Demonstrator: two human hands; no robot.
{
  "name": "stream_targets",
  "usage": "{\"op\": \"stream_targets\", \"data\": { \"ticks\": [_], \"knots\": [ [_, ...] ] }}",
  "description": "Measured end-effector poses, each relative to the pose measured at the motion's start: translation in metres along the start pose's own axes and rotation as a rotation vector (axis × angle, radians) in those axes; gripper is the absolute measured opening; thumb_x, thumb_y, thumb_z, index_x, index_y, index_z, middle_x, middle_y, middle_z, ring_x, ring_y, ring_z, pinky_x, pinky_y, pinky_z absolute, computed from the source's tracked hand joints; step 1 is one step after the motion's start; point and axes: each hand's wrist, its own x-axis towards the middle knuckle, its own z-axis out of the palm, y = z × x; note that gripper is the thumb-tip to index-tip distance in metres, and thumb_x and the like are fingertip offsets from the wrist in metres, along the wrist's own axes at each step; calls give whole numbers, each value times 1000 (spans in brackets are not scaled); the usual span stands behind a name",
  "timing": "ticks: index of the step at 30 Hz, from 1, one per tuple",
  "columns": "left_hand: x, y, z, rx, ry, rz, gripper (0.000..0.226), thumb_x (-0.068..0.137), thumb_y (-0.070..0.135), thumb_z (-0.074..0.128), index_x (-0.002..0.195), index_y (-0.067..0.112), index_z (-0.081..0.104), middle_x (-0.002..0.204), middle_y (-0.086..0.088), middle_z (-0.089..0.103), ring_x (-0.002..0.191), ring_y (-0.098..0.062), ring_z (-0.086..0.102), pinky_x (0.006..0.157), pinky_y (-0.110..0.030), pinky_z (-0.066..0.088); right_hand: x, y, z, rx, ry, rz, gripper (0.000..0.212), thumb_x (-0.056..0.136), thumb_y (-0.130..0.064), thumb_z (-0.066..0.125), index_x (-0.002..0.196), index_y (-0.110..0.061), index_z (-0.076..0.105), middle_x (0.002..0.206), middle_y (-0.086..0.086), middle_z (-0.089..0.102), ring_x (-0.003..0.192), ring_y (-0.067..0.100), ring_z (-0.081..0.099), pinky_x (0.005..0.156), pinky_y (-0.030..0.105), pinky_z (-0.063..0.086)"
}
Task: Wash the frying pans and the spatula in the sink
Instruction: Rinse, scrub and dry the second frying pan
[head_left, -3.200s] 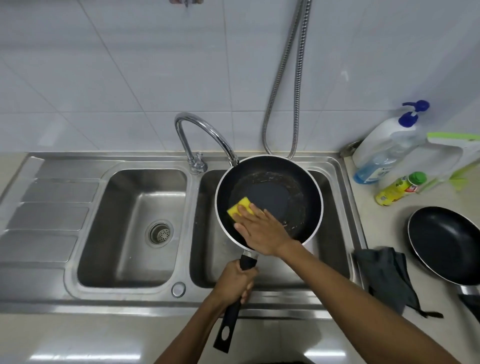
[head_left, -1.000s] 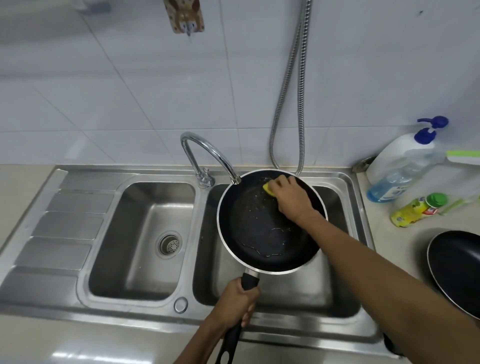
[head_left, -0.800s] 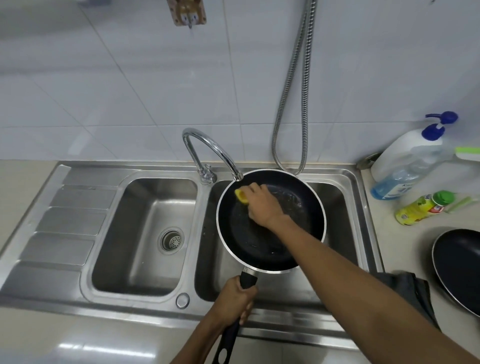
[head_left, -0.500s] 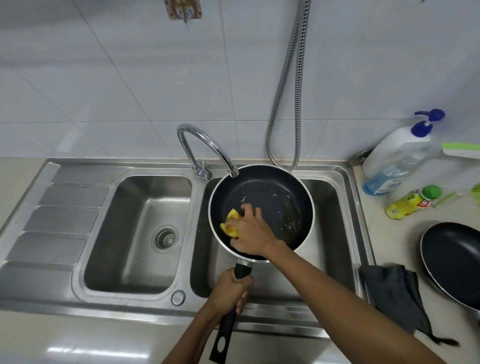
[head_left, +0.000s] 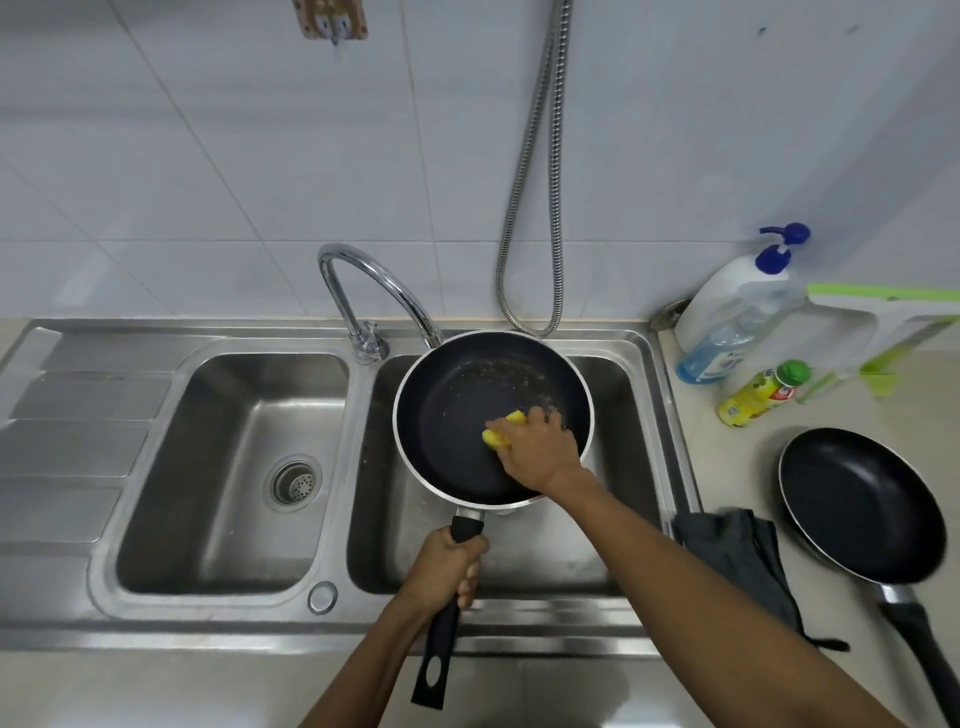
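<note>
Frying pan (head_left: 457, 415), black with a silver rim, is held over the right basin of the steel sink (head_left: 631, 405). The left hand (head_left: 449, 569) has its fingers wrapped tight around the pan's black handle. The right hand (head_left: 540, 452) presses a yellow sponge (head_left: 496, 436) against the pan's inner floor, its fingers curled over the sponge (specks of residue dot the pan's far side). A second frying pan (head_left: 862, 504) lies on the counter to the right of the sink, just beside a dark cloth (head_left: 737, 561).

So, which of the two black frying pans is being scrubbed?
The black frying pan over the right basin, under the yellow sponge; the other pan sits on the counter.
</note>
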Motion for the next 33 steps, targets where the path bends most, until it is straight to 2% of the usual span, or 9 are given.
{"op": "stream_targets", "data": {
  "ticks": [3, 7, 11, 13, 15, 19, 25, 29, 33],
  "knots": [
    [0, -2, -3, -13, -7, -2, 43, 92, 7, 53, 52, 15, 40, 43, -3, 33, 33, -14, 28, 36, -20, 27, 6, 5, -10, 375, -8, 70, 33, 100, -49, 34, 124, -41, 56, 135, 13, 58, 125, 40, 51, 105, 49, 42],
    [-1, -8, -14, -16, 8, -1, 38, 90, 6, 54, 55, 15, 41, 46, -3, 36, 35, -14, 30, 37, -21, 28, 7, 11, -36, 1080, -72, 302, 35, 91, -55, 48, 95, -30, 72, 92, 2, 65, 87, 24, 57, 83, 37, 42],
    [-5, -15, -25, 11, 14, -1, 43, 91, 10, 55, 51, 17, 42, 45, -5, 36, 35, -16, 31, 39, -22, 29, 4, 41, -54, 1569, -59, 351, 36, 90, -61, 59, 104, -28, 64, 85, 4, 67, 68, 21, 61, 60, 33, 52],
    [-8, -17, -28, 19, 34, 6, 45, 93, 10, 55, 51, 17, 42, 45, -5, 37, 35, -16, 32, 40, -22, 30, 4, 58, -51, 1440, 102, 375, 31, 95, -55, 53, 101, -26, 60, 88, 7, 66, 68, 24, 61, 55, 34, 50],
    [-10, -18, -30, 21, 54, 13, 46, 94, 10, 56, 51, 17, 42, 45, -5, 37, 35, -15, 32, 40, -22, 30, 5, 72, -39, 1005, 283, 387, 34, 97, -51, 43, 96, -22, 61, 94, 9, 66, 80, 30, 63, 65, 41, 54],
    [-11, -22, -27, 14, 77, 12, 45, 94, 11, 55, 52, 18, 42, 46, -5, 36, 35, -14, 31, 39, -22, 29, 7, 89, 5, 501, 227, 352, 41, 103, -35, 31, 85, -11, 59, 90, 16, 70, 87, 38, 64, 84, 46, 54],
    [-6, -25, -9, 9, 89, -26, 34, 91, 9, 55, 59, 15, 44, 48, -4, 39, 37, -14, 33, 39, -22, 30, 10, 96, 20, 396, 179, 355, 29, 104, -17, 42, 89, -5, 63, 87, 15, 68, 80, 31, 69, 77, 44, 61],
    [-1, -25, 8, -21, 99, -46, 34, 93, 9, 54, 61, 14, 43, 47, -3, 38, 36, -14, 32, 39, -22, 29, 24, 104, 25, 395, 192, 414, 45, 104, -33, 34, 86, -10, 69, 85, 14, 71, 76, 30, 70, 77, 45, 62],
    [2, -24, 20, -74, 133, -41, 29, 94, 5, 55, 68, 13, 44, 49, -4, 38, 35, -14, 30, 36, -20, 28, 31, 110, 23, 250, 172, 318, 30, 104, -19, 42, 107, -9, 70, 97, 13, 75, 90, 34, 73, 81, 44, 62]
  ]
}}
